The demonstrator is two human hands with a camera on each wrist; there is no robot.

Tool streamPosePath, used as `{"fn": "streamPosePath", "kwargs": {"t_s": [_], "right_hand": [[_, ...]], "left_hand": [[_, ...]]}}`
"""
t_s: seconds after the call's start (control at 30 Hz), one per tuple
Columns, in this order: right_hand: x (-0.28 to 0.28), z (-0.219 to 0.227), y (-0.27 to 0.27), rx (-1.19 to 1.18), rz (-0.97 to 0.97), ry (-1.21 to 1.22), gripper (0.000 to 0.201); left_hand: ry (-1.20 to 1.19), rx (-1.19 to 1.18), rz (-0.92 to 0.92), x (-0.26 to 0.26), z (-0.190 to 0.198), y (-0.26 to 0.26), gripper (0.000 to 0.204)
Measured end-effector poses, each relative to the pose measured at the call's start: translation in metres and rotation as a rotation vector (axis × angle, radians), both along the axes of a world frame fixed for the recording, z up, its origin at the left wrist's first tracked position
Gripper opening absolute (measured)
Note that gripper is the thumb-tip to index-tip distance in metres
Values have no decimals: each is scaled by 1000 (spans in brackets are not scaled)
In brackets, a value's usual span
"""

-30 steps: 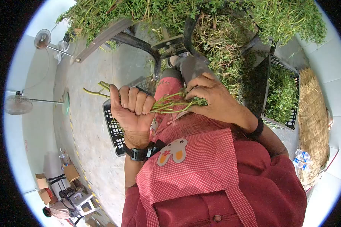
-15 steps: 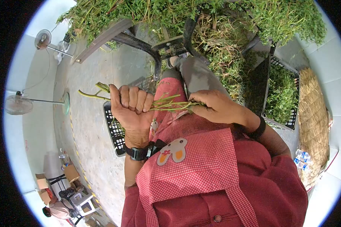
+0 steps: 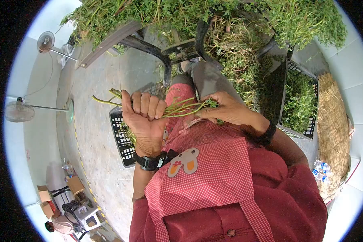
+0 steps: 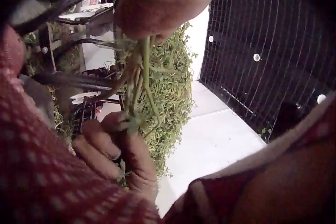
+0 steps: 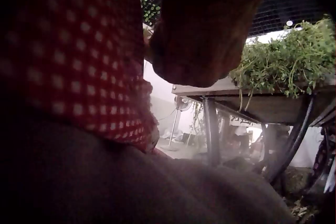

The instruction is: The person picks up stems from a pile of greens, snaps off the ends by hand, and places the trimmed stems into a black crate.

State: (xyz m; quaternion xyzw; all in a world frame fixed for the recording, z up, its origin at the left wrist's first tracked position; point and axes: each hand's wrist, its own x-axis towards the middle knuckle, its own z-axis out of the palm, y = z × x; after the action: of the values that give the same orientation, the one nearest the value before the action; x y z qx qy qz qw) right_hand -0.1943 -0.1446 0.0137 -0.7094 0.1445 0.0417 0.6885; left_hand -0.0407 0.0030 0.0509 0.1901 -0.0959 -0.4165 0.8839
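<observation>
Above the lap, the left hand [image 3: 144, 121] curls its fingers round a thin bunch of green stems [image 3: 181, 109], whose cut ends stick out past the thumb. At the bunch's leafy end the right hand [image 3: 230, 111] pinches the tips between thumb and fingers. The left wrist view shows the stems [image 4: 147, 85] running between the left hand [image 4: 168, 1] above and the right hand [image 4: 118, 155] below. Only a dark part of the right hand [image 5: 202, 29] appears in the right wrist view, its fingertips hidden.
Leafy greens [image 3: 161, 14] are heaped on a table [image 3: 109, 42] ahead. A black crate [image 3: 128, 158] stands beside the left forearm; another crate [image 3: 309, 131] at right holds greens. More plants [image 3: 238, 60] lie under the table. Fans [image 3: 19, 111], a straw roll [image 3: 334, 133] and bottles [image 3: 321, 170] flank the person.
The right hand first moved down, its fingers closing on the stems, and now holds leafy tips a little higher. The left hand has shifted slightly right, still gripping the bunch.
</observation>
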Motion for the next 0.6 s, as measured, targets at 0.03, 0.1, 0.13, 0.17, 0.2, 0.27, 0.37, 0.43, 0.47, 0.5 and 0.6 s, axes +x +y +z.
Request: {"fn": "streamPosePath", "kwargs": {"t_s": [0.03,0.1,0.13,0.17,0.2,0.27,0.37,0.43,0.47,0.5,0.6], "right_hand": [[0,-2,1,3,-26,5,35],[-1,-8,0,-252,71,-75,35],[-2,-9,-1,-506,166,-156,35],[-3,-8,0,-505,166,-156,35],[-4,-3,1,-576,199,-121,35],[-6,-2,0,-648,231,-83,35],[-5,-5,-4,-360,213,-165,30],[-6,-2,-5,-38,193,-146,30],[-6,-5,-3,-37,194,-145,30],[-5,-11,1,-40,141,-280,31],[-11,-2,2,80,74,-344,37]], "left_hand": [[-1,-10,-13,0,-1,1,53],[-8,24,2,-1,1,1,53],[-16,59,13,-2,2,1,52],[-15,60,13,2,1,2,52],[-26,5,-17,7,-1,4,52],[-36,-51,-49,8,-2,5,52],[-28,3,6,6,0,4,51],[-10,4,-6,4,0,4,51],[-10,5,-5,5,-1,4,51],[-19,7,-9,6,-1,5,52],[-11,18,-1,3,0,4,52]]}}
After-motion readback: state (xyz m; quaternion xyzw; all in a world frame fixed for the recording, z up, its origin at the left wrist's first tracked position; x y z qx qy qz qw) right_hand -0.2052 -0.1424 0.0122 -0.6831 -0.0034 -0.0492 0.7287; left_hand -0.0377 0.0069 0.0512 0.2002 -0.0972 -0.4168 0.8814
